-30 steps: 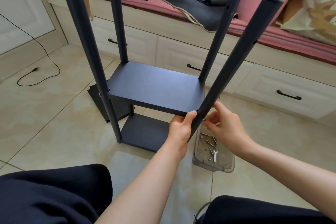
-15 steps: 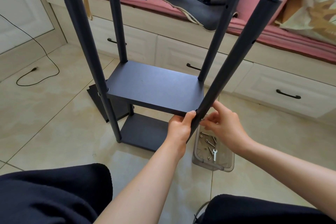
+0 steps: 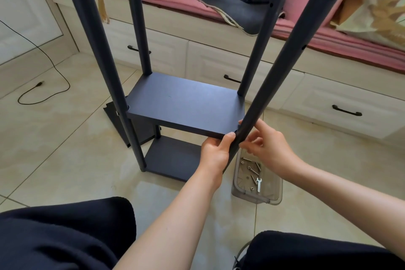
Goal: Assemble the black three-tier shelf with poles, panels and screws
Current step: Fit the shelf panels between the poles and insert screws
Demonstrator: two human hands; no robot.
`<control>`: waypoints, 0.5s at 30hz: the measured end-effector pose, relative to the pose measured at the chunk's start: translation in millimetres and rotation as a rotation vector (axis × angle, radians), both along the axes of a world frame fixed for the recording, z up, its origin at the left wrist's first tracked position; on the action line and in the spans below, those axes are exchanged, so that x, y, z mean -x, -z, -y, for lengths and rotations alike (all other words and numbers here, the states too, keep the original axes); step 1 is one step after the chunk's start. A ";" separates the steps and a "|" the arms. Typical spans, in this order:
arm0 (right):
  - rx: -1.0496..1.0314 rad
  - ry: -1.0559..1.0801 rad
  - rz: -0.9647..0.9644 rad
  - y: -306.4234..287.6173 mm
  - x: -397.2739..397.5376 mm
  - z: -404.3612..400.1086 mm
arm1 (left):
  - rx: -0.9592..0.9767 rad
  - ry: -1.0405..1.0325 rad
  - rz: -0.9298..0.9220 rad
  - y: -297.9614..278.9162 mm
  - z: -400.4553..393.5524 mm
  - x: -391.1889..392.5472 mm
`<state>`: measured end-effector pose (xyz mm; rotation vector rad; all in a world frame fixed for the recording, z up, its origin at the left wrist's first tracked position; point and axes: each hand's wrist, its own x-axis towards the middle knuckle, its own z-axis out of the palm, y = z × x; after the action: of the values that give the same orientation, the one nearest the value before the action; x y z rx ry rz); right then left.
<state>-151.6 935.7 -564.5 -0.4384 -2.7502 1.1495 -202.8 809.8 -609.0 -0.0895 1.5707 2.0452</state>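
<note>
Left hand (image 3: 215,152) grips near-right pole (image 3: 282,70) at middle panel (image 3: 186,105) corner. Right hand (image 3: 270,148) fingers (image 3: 252,141) pinch at same joint; I cannot make out what they hold. Screws (image 3: 252,170) in tray (image 3: 275,193) on floor.

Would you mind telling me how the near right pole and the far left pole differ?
The near right pole leans and both hands grip it; the far left pole stands upright, untouched. The near one's capped top shows; the far one's top is out of frame. Both are dark and round.

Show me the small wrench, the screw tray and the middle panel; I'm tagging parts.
small wrench (image 3: 258,183): head view, on its shaft.
screw tray (image 3: 276,190): head view, on its right rim.
middle panel (image 3: 186,103): head view, on its top face.
</note>
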 end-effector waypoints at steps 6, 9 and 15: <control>0.023 -0.006 0.045 -0.5 0.2 0.5 | 0.020 -0.007 -0.047 3.8 2.3 3.7; 0.025 -0.037 0.086 -4.3 1.8 -2.5 | 0.041 -0.020 -0.057 4.8 0.9 3.0; -0.028 -0.107 0.150 -16.9 7.2 -8.3 | 0.273 -0.050 -0.168 -3.3 7.9 -6.4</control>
<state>-158.8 944.0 -547.6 -0.3938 -2.9478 1.1444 -196.4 802.0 -605.7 -0.0607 1.9645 1.9048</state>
